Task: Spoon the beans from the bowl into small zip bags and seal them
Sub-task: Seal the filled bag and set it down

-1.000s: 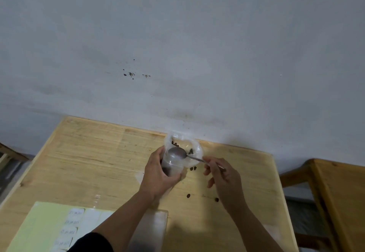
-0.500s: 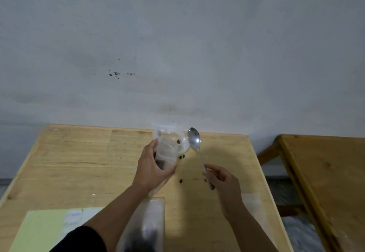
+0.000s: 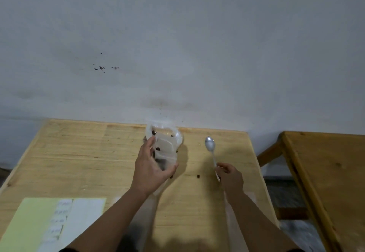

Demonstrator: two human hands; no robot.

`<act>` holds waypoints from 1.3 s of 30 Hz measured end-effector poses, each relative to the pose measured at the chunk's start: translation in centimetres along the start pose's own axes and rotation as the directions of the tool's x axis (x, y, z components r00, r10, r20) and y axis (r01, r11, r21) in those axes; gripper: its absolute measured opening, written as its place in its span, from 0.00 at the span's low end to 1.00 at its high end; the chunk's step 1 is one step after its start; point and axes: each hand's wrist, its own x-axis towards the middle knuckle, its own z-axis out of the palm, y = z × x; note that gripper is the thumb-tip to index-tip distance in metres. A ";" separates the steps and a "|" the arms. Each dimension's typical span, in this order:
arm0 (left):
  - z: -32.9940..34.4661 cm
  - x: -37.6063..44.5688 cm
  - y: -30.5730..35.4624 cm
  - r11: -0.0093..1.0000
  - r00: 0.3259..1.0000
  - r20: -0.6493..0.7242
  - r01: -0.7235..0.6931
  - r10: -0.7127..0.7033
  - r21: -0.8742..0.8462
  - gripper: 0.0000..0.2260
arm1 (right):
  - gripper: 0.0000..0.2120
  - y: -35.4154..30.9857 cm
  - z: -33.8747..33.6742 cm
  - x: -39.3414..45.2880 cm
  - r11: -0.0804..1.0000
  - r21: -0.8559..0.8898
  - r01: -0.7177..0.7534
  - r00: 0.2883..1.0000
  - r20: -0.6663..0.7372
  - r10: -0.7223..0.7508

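Around you: a pale green label sheet [image 3: 37,224] lies near your left forearm; a second wooden table [image 3: 327,172] stands beyond your right hand.
Loose beans: two beans [image 3: 198,176] lie on the table [image 3: 79,156] between your hands.
Room: bare wood spreads left of your left fingers.
Left hand [image 3: 152,166]: fingers curl around the clear zip bag [image 3: 165,149], dark beans inside.
Right hand [image 3: 230,176]: fingertips pinch the spoon [image 3: 210,147] handle, bowl pointing away.

Clear zip bag [image 3: 165,149] upright above table, few dark beans inside; metal spoon [image 3: 210,147] raised, bowl empty.
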 end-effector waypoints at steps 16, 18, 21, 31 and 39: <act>2.7 -1.9 2.2 0.999 0.998 -0.053 0.023 -0.021 0.043 0.45 | 0.05 -4.6 -0.2 -1.4 0.951 0.097 0.292 0.943 0.140 -0.303; 2.5 -2.0 2.8 0.998 0.999 -0.048 0.019 -0.015 0.063 0.46 | 0.04 -7.1 -0.3 -3.4 0.893 0.308 0.327 0.881 0.242 -0.406; 2.2 -2.1 3.6 0.994 0.999 -0.036 -0.011 0.015 0.108 0.49 | 0.06 -9.8 -0.3 -5.4 0.878 0.355 0.322 0.804 0.387 -0.452; -2.2 -1.2 6.7 0.995 0.996 -0.053 -0.075 0.078 0.060 0.34 | 0.10 -15.5 -0.4 -7.9 0.839 -0.005 0.545 0.783 0.362 -0.506; -6.6 0.0 7.5 0.984 0.981 -0.196 -0.021 -0.015 -0.180 0.05 | 0.10 -18.0 0.1 -11.1 0.841 0.275 0.466 0.738 0.402 -0.541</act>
